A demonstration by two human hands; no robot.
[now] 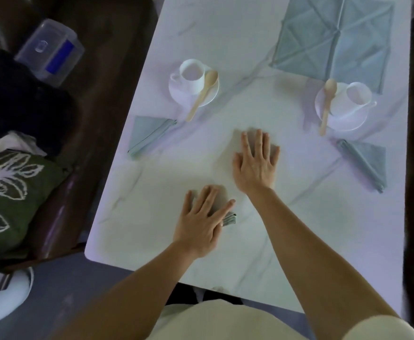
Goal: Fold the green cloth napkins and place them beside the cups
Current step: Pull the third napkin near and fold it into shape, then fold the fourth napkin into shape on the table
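- Head view: my left hand [204, 217] and right hand [256, 163] press flat on the folded green napkin [229, 218], fingers [258, 141] straight and spread.
- Napkin lies mid tabletop [152, 217], between the 11 o'clock cup [192, 72] and 2 o'clock cup [358, 96].

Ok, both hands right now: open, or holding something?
Left hand: open, fingers flat, pressing on the folded napkin.
Right hand: open, flat on the same napkin.

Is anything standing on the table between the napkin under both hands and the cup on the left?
Nothing visible does. The table between the napkin, pressed by the left hand and right hand, and the left cup is bare. Only the wooden spoon pokes off its saucer that way, and a folded napkin lies further left.
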